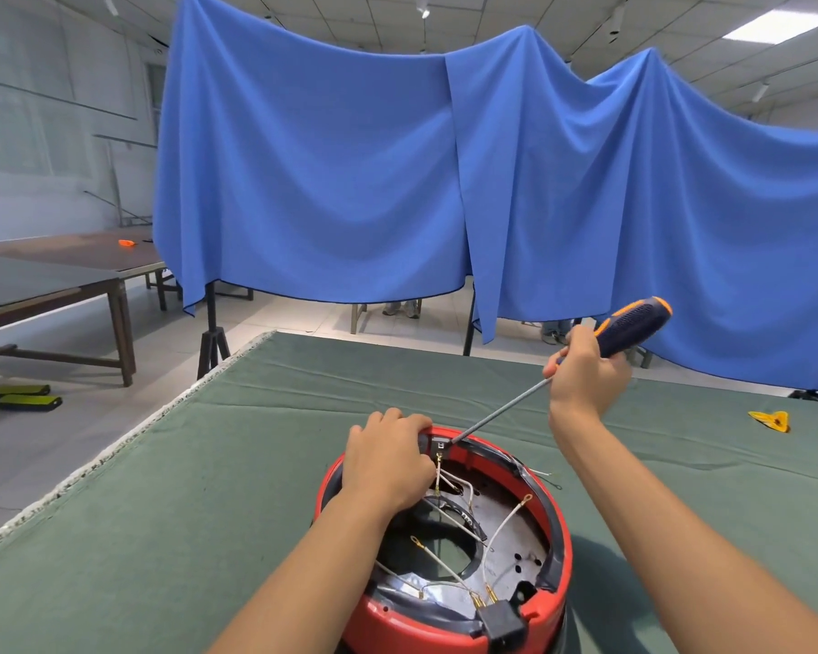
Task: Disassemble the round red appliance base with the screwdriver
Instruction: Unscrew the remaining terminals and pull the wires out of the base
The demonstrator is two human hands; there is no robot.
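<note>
Fingers of the left hand curl over the far rim of the round red appliance base on the green bench; right-hand fingers grip the screwdriver, its tip at a rim bracket just beside the left fingers.

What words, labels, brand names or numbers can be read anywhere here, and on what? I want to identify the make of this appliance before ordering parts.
None can be read.
Red appliance base: no brand, label or number shows on its rim or inside.
Screwdriver: the blue and orange handle shows only a textured grip, no legible mark.
Black plug block on the near rim: no marking visible.
Yellow object on the green table cover: too small to tell.
</note>
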